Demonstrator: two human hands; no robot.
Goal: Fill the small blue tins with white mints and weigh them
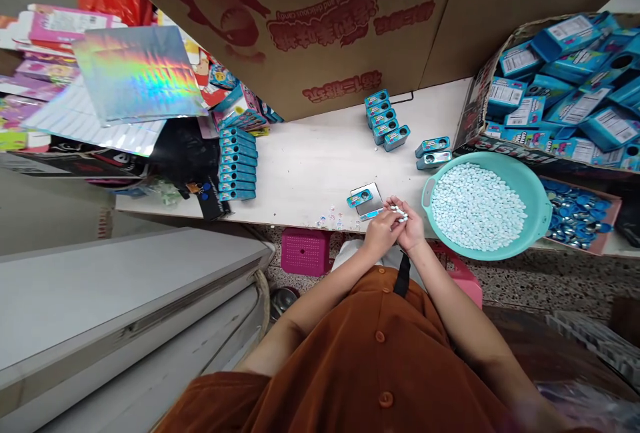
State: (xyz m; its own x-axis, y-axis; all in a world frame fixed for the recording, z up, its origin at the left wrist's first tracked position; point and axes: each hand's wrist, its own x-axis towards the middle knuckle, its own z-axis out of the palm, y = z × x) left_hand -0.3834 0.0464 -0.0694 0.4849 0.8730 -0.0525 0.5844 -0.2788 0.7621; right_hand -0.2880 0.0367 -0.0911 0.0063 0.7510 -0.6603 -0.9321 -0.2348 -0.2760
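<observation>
My right hand [413, 228] is cupped, palm up, with several small white candies [400, 212] in it. Over its palm bends my left hand [381, 234], fingers closed together at the candies; what they pinch, if anything, is too small to make out. Just beyond my hands, a small blue candy box [360, 198] with a round hole lies on a dark flat plate [373, 194]. A thin blue piece [371, 215] is at the plate's near edge. To the right stands a turquoise basin [541, 216] full of the same white candies.
Upright blue boxes stand in a row [237, 166] at left and a group [384, 120] at the back; two more boxes [433, 153] are near the basin. A carton [483, 113] of blue boxes and a tray [610, 220] of blue-and-silver pieces flank it. A large cardboard box [340, 26] forms the back.
</observation>
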